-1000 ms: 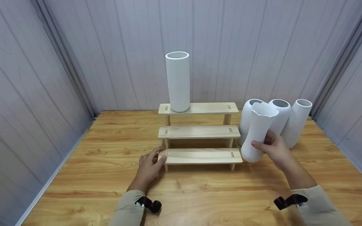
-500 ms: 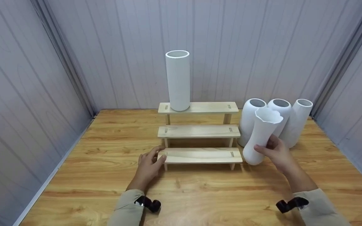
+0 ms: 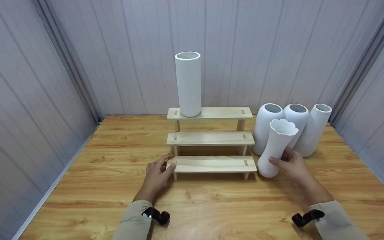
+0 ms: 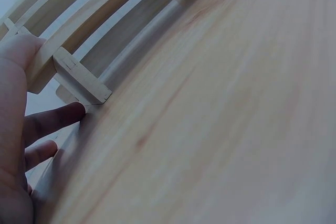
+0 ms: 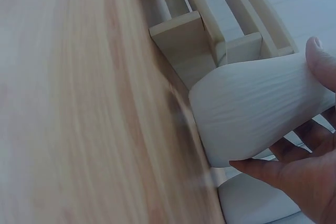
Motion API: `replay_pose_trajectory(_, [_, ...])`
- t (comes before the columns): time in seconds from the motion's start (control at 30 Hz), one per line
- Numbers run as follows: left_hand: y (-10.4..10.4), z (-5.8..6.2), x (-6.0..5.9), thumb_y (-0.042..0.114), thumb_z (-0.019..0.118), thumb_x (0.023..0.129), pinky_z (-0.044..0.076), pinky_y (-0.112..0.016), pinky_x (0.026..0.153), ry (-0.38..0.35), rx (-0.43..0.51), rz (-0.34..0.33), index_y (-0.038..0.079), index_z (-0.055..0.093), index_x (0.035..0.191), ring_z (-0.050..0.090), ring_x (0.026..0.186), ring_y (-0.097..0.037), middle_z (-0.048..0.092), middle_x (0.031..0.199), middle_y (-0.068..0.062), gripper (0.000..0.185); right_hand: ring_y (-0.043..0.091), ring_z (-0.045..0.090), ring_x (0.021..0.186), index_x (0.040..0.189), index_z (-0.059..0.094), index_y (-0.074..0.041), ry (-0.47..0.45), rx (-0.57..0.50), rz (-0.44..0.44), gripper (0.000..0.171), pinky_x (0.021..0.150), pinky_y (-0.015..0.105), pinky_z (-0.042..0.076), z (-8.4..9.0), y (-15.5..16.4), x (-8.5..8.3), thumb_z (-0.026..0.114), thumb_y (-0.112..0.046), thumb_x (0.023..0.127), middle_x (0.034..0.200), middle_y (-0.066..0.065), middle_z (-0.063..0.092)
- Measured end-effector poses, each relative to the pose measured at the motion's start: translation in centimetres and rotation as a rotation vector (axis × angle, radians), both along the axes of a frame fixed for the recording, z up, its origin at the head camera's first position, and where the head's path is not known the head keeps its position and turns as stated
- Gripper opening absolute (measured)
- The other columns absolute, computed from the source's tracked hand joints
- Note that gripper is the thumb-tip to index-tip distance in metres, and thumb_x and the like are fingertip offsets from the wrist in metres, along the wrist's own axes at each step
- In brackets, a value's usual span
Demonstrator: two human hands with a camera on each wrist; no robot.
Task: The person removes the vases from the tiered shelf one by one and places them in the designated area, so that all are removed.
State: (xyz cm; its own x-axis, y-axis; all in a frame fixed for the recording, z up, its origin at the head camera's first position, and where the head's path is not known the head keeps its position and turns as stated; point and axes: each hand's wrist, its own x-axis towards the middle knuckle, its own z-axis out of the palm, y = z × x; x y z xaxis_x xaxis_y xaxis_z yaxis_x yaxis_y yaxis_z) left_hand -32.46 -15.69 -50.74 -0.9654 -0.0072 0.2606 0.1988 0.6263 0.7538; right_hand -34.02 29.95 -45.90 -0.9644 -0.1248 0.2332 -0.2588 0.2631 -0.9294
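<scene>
My right hand [image 3: 293, 165] holds a white vase [image 3: 276, 150] with a scalloped rim round its lower body, thumb in front and fingers behind. In the right wrist view the vase's ribbed base [image 5: 236, 114] is right at the tabletop, beside the end of the wooden tiered stand [image 3: 212, 163]. My left hand [image 3: 157, 176] grips the left end of the stand's lowest step between thumb and index finger. The left wrist view shows its thumb [image 4: 29, 48] against the board's end and other fingers extended low near the table. A tall white cylindrical vase [image 3: 188, 86] stands at the left of the top step.
Behind the held vase, three more white vases stand close together: a rounded one [image 3: 265, 130], another rounded one [image 3: 297, 111] and a tapered one [image 3: 315, 130]. The wooden table [image 3: 118, 160] is bounded by pale panel walls [image 3: 128, 56] at the back and both sides.
My right hand has brought the scalloped vase down slightly and nearer, and it now overlaps the vases behind it less. My left hand stays at the stand.
</scene>
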Motion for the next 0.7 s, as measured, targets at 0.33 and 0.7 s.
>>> replay_pose_trajectory(0.33, [0.12,-0.08,0.04,0.050,0.055,0.087,0.011,-0.047,0.104,-0.009,0.029,0.012,0.036,0.053,0.122,0.042,0.112,-0.022,0.058,0.110,-0.002,0.038,0.013,0.050,0.107,0.132,0.038,0.003,-0.025,-0.001,-0.018,0.067,0.086,0.017,0.041,-0.78,0.16,-0.31,0.072,-0.022,0.080,0.125,0.019,0.048])
replay_pose_trajectory(0.7, [0.03,0.20,0.01,0.048,0.054,0.089,-0.002,-0.048,0.107,-0.029,0.014,-0.002,0.037,0.052,0.124,0.041,0.115,-0.024,0.057,0.114,-0.004,0.037,0.013,0.051,0.104,0.130,0.040,0.004,0.003,0.040,-0.009,0.063,0.084,0.017,0.042,-0.99,0.50,-0.53,0.071,-0.019,0.081,0.121,0.019,0.050])
